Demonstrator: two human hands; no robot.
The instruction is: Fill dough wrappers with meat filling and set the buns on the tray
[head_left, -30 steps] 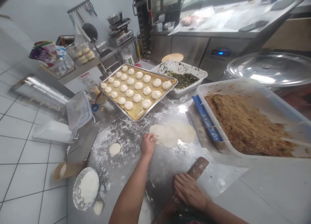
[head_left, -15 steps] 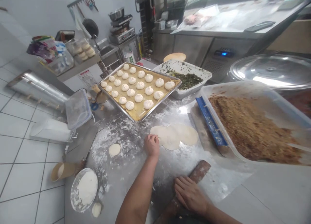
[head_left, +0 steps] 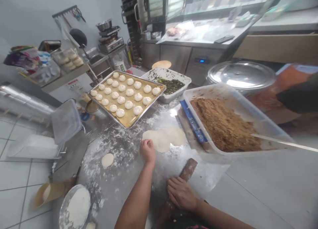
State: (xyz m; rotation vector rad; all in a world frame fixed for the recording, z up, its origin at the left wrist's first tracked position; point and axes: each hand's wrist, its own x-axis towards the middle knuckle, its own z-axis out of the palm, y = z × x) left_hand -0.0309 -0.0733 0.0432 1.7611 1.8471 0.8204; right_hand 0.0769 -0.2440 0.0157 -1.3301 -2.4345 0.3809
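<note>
Dough sheet (head_left: 164, 139) touches the curled left hand (head_left: 147, 152), while the right hand (head_left: 181, 194) grasps a rolling pin (head_left: 188, 167), and twenty-three buns (head_left: 128, 105) fill one tray (head_left: 106, 112).

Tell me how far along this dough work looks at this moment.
Done: rows of pleated buns sit on the baking tray. In hand: the right hand rests on a wooden rolling pin, and the left hand sits at the edge of flattened dough. Left: a small dough round lies on the floured steel table, and plenty of brown filling remains in the plastic tub.
</note>
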